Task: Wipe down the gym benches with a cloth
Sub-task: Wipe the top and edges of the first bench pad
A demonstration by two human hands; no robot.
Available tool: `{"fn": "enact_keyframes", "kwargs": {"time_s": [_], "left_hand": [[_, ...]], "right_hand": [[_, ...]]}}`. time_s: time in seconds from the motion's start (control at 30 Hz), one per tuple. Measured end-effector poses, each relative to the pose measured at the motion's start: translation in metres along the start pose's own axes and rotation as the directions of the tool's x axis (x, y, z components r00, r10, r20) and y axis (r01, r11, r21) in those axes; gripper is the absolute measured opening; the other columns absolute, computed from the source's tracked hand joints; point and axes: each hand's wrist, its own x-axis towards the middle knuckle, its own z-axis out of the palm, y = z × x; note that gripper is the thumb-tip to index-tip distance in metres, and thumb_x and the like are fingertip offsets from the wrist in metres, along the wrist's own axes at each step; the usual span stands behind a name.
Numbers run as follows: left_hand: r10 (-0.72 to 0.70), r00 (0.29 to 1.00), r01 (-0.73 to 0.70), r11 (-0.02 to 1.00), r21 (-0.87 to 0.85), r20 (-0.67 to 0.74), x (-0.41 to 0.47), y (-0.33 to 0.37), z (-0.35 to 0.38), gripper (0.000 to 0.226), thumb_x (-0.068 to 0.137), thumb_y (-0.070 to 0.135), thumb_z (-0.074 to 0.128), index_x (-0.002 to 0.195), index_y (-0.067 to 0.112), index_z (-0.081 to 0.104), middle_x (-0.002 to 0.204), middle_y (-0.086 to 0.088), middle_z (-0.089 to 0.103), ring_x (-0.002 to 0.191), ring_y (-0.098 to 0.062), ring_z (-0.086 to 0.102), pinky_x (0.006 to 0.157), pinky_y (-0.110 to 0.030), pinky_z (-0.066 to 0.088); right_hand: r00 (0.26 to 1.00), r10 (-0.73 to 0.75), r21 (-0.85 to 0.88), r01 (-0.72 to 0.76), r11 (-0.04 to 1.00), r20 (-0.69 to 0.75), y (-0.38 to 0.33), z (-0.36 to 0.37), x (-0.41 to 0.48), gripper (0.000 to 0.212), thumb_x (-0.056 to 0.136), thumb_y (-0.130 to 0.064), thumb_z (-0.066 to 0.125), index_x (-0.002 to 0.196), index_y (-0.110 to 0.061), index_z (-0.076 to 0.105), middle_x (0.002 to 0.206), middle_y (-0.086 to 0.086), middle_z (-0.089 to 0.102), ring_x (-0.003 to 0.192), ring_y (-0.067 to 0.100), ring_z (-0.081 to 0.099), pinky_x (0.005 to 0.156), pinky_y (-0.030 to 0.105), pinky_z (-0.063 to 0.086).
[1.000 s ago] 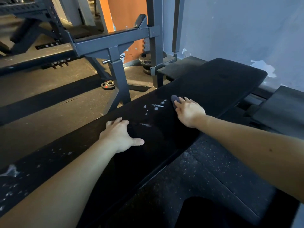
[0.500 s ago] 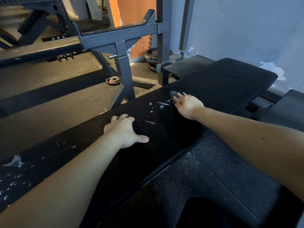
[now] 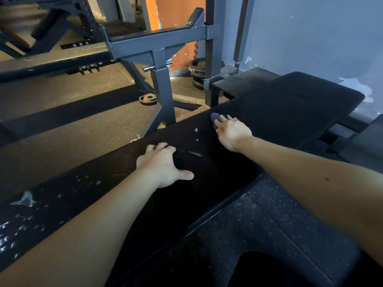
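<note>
No writing, label, brand or number can be read on the bench (image 3: 290, 104) or the rack (image 3: 157, 44).

Forearms bare, both stretched forward. left hand (image 3: 163, 164) palm down, fingers spread, thumb splayed right. right hand (image 3: 233, 133) ahead-right of it, palm down, fingers straight, pressing.
</note>
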Motion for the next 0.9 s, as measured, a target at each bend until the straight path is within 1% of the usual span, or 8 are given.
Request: {"fn": "enact_keyframes", "kwargs": {"time_s": [0.13,0.23,0.47,0.57,0.67,0.73,0.8,0.9], "left_hand": [[-0.005,1.000,0.005,1.000,0.000,-0.008,-0.001,0.001,0.002,0.103,0.074,0.075,0.071,0.158,0.031,0.031,0.166,0.006,0.022,0.151,-0.027,0.018,0.110,-0.051,0.039],[-0.001,1.000,0.001,1.000,0.000,-0.014,-0.001,0.000,0.002,0.102,0.074,0.076,0.070,0.158,0.032,0.031,0.166,0.006,0.021,0.152,-0.027,0.017,0.110,-0.051,0.038],[0.007,1.000,-0.007,1.000,-0.013,-0.004,-0.001,-0.001,0.002,0.102,0.075,0.076,0.070,0.158,0.032,0.030,0.167,0.006,0.019,0.153,-0.027,0.015,0.112,-0.052,0.036],[0.002,1.000,-0.002,1.000,-0.020,-0.005,-0.001,0.000,0.002,0.102,0.074,0.075,0.071,0.158,0.032,0.030,0.167,0.006,0.020,0.153,-0.027,0.015,0.112,-0.053,0.036],[0.001,1.000,-0.002,1.000,-0.012,-0.005,0.000,-0.002,0.002,0.102,0.073,0.076,0.071,0.157,0.033,0.031,0.167,0.006,0.020,0.153,-0.027,0.015,0.111,-0.053,0.036],[0.002,1.000,-0.002,1.000,-0.015,-0.010,0.001,-0.002,0.003,0.102,0.073,0.077,0.071,0.157,0.034,0.032,0.167,0.007,0.020,0.152,-0.026,0.015,0.111,-0.052,0.037],[0.006,1.000,-0.006,1.000,-0.018,-0.014,0.001,-0.003,0.003,0.101,0.073,0.076,0.071,0.157,0.034,0.031,0.167,0.008,0.019,0.153,-0.025,0.015,0.110,-0.051,0.037],[0.014,1.000,-0.014,1.000,-0.026,-0.014,0.002,-0.003,0.004,0.101,0.074,0.076,0.070,0.157,0.035,0.031,0.167,0.008,0.018,0.153,-0.025,0.014,0.111,-0.052,0.037]], "right_hand": [[0.982,-0.181,-0.007,0.181,0.983,0.045,-0.046,0.016,-0.016,0.050,0.110,-0.027,0.033,0.159,-0.019,0.031,0.170,0.004,0.013,0.157,0.024,0.008,0.127,0.038,0.009],[0.963,-0.254,0.072,0.249,0.966,0.085,-0.037,0.017,-0.019,0.049,0.110,-0.028,0.035,0.159,-0.026,0.032,0.170,-0.003,0.014,0.157,0.021,0.007,0.128,0.041,0.008],[0.998,0.051,-0.020,-0.051,0.999,0.031,-0.007,0.004,0.051,0.047,0.106,-0.034,0.034,0.151,-0.025,0.043,0.162,0.008,0.034,0.148,0.031,0.033,0.120,0.046,0.030],[0.999,-0.042,-0.023,0.042,0.999,0.028,-0.047,0.009,0.048,0.043,0.107,-0.027,0.036,0.147,-0.017,0.049,0.159,0.009,0.037,0.148,0.032,0.031,0.120,0.044,0.027],[0.977,-0.197,-0.048,0.201,0.978,0.083,-0.066,0.012,0.032,0.044,0.110,-0.023,0.034,0.152,-0.017,0.043,0.167,0.007,0.024,0.155,0.030,0.018,0.124,0.041,0.017],[0.966,-0.238,0.039,0.236,0.971,0.099,-0.053,0.010,0.028,0.046,0.110,-0.023,0.037,0.156,-0.022,0.039,0.169,0.000,0.019,0.157,0.023,0.010,0.127,0.039,0.008],[0.979,-0.188,0.109,0.179,0.978,0.078,-0.032,0.005,0.034,0.045,0.109,-0.025,0.042,0.154,-0.028,0.042,0.167,-0.006,0.023,0.156,0.019,0.013,0.128,0.041,0.010],[1.000,0.008,0.145,-0.011,0.989,0.020,-0.017,-0.007,0.050,0.041,0.108,-0.028,0.043,0.148,-0.030,0.051,0.157,0.002,0.043,0.144,0.027,0.041,0.116,0.039,0.033]]}}
